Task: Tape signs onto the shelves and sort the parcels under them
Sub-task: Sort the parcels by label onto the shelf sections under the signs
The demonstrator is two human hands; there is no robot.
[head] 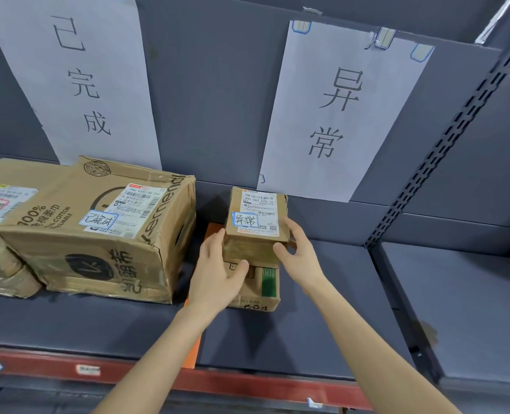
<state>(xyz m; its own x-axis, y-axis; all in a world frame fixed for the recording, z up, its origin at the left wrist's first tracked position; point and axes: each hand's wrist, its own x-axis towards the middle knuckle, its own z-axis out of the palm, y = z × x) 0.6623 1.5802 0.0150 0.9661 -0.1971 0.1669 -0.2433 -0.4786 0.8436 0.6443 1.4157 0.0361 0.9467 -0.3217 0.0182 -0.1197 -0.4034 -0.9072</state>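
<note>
Shelf (pixel 307 339): grey deck with a red front rail; the back panel carries two paper signs. The left sign (pixel 77 79) reads 已完成. The right sign (pixel 337 115) reads 异常 and is fixed along its top edge with tape (pixel 301 26). Judgement: the signing step looks done in this bay and sorting is in hand.

Big box (pixel 98 234): lies tilted below the left sign, on other cartons, well apart from the hands.

Lower box (pixel 265 285): sits on the deck below the right sign, over an orange sheet (pixel 192 348) that runs out to the front rail.

Parcel (pixel 255 222): the task item. It stands upright on the lower box, directly under the right sign. Its handwritten label (pixel 245 219) matches that sign, so the placement appears correct.

Left hand (pixel 218 276): fingers against the parcel's left side, thumb curled in at its lower front – gripping.

Right hand (pixel 300 255): fingers wrapped round the right side, thumb on the front – gripping.

Next move, as judged: square the parcel so it rests fully on the lower box, then let go evenly with both hands so the stack does not shift.
</note>
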